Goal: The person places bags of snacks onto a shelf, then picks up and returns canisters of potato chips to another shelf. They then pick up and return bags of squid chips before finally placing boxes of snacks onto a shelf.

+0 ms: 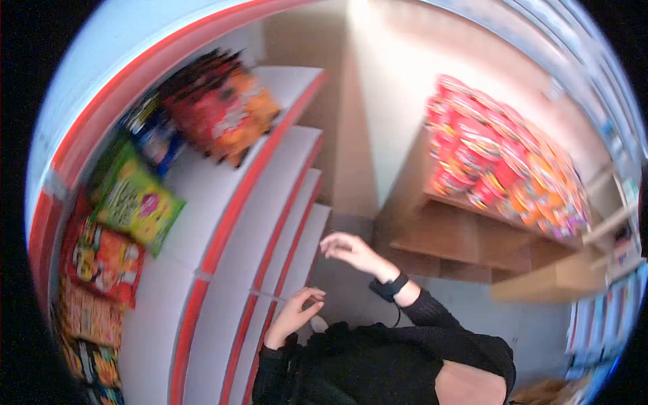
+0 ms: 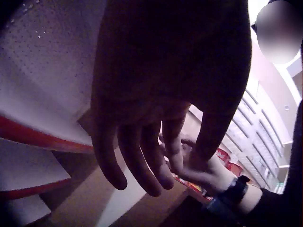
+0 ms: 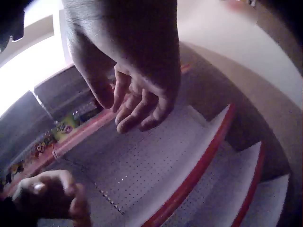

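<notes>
My left hand hovers beside the front edges of the white, red-trimmed shelves, holding nothing, its fingers loosely bent. Farther forward and to the right, my right hand hangs in the air, also with nothing in it; a black band circles that wrist. In the left wrist view, the fingers of the left hand point down, with the right hand behind them. The right wrist view shows the right hand's fingers loosely curled in front of the perforated shelf backs.
On the top shelf at left lie a green snack bag, a red packet, a blue bag and several red and orange bags. A brown wooden stand at right carries red bags and orange bags.
</notes>
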Demonstrator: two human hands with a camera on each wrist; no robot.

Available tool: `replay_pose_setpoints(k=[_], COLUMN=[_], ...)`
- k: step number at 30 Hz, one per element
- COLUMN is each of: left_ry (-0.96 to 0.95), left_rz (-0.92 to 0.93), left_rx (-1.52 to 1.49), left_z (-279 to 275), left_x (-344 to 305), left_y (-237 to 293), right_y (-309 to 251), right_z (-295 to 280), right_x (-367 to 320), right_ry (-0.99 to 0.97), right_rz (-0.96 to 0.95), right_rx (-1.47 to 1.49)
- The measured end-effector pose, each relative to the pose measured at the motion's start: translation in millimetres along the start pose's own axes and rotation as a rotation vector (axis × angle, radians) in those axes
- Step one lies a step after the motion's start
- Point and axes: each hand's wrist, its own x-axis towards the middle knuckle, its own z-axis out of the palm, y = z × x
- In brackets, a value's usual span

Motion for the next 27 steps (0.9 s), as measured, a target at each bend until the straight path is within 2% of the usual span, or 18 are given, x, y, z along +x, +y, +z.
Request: replay_pose_setpoints(k=[3, 5, 7, 11, 13, 15, 16, 18, 21, 23, 25, 27], left_ry=[-0.153, -0.293, -0.429, -0.774, -0.936, -1.161, -1.214, -1.452, -1.624, -1.739, -1.884, -1.935], left_rz=[0.012, 0.031, -0.049, 0.213, 0.257, 0.513, 0.533, 0.477, 0.528, 0.531, 0.439, 0.523], left_rx=[0.060, 0.029, 0.147, 0.134, 0.174, 0.214, 0.204, 0.079, 0.102, 0.107, 0.146, 0.148], left_z=[29, 64, 104, 224, 290, 344, 369, 415, 466, 498, 528, 558], left_x=[32, 55, 78, 112, 111, 104, 94, 83, 72, 70, 73, 78], left_y=[19, 28, 40, 58, 87, 113, 121, 137, 143, 139, 130, 130], right_y=[-1, -11, -22, -49, -65, -81, -87, -101, -106, -100, -104, -111], right_z=[-19, -38, -52, -63, -55, -38, -24, 0, 32, 47, 53, 50], right_x=[-87, -149, -216, -362, -434, -494, -522, -561, -591, -599, -599, -605], right_ry=[0.243, 0.420, 0.596, 1.027, 1.247, 1.457, 1.511, 1.796, 1.999, 2.045, 2.075, 2.076], right_rz=[0.038, 0.020, 0.008, -0.070, -0.077, -0.071, -0.068, -0.100, -0.082, -0.139, -0.162, -0.060], right_rx=[0.159, 0.145, 0.145, 0.066, -0.079, -0.156, -0.173, -0.155, -0.242, -0.235, -0.173, -0.169])
